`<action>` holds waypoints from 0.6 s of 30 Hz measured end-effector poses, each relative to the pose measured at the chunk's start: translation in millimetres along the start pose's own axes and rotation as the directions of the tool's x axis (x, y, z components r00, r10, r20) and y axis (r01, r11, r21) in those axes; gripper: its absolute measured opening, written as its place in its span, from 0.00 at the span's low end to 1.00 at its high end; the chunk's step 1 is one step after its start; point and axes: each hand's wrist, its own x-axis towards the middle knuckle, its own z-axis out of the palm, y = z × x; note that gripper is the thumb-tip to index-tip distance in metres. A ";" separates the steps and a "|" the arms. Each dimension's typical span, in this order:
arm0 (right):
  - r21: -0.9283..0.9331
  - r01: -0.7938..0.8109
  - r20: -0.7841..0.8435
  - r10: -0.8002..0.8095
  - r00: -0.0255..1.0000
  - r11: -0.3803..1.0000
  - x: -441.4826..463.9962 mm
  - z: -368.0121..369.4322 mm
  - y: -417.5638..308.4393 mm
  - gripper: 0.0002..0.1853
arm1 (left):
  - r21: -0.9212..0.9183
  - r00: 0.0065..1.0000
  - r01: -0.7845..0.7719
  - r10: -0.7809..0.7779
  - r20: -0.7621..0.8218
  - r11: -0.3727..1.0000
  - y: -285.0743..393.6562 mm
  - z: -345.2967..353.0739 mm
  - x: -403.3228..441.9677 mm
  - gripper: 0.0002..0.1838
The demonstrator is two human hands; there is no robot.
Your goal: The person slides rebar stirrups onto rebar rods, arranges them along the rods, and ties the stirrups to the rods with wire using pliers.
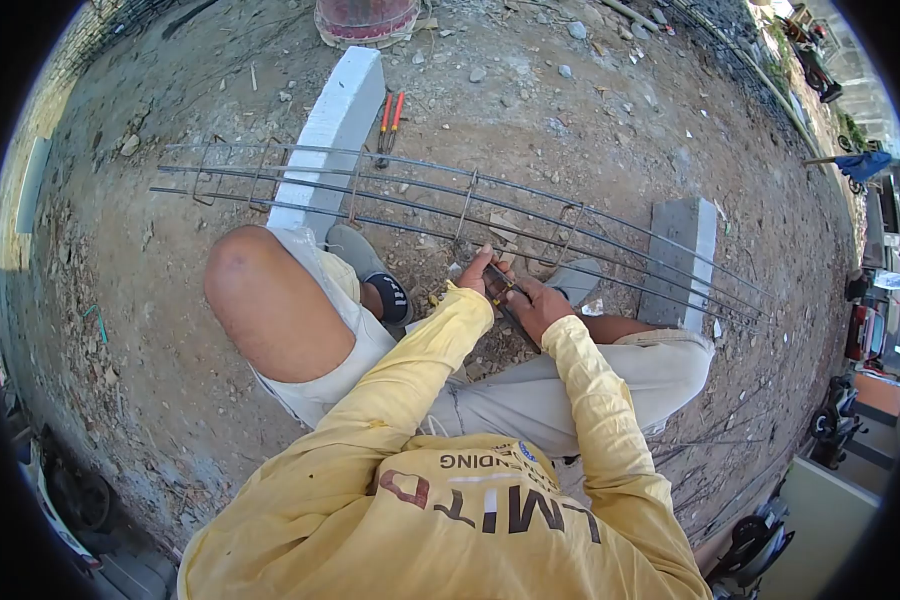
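In the head view my left hand [478, 272] is closed, its fingers just below the nearest bar of a steel rebar cage [420, 196]. My right hand [542, 306] is closed close beside it. Between them, gripped by both, is a dark hand tool [502, 288] with slim handles. Its jaws are hidden, so its exact kind cannot be made out. The cage has several long bars joined by bent wire stirrups [467, 206]. It rests across a pale concrete block [332, 130] on the left and a grey block [682, 262] on the right.
Red-handled pliers [390, 128] lie on the dirt ground behind the cage, beside the left block. A worn red bucket [368, 18] stands at the top. Small stones and debris are scattered around. Parked motorbikes [755, 545] line the right side.
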 end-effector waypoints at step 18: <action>-0.508 -0.255 -0.218 0.163 0.962 0.823 -40.9 32.1 -23.8 0.39 | 0.182 0.966 -0.024 0.069 -0.247 0.983 -7.9 26.1 -5.0 0.17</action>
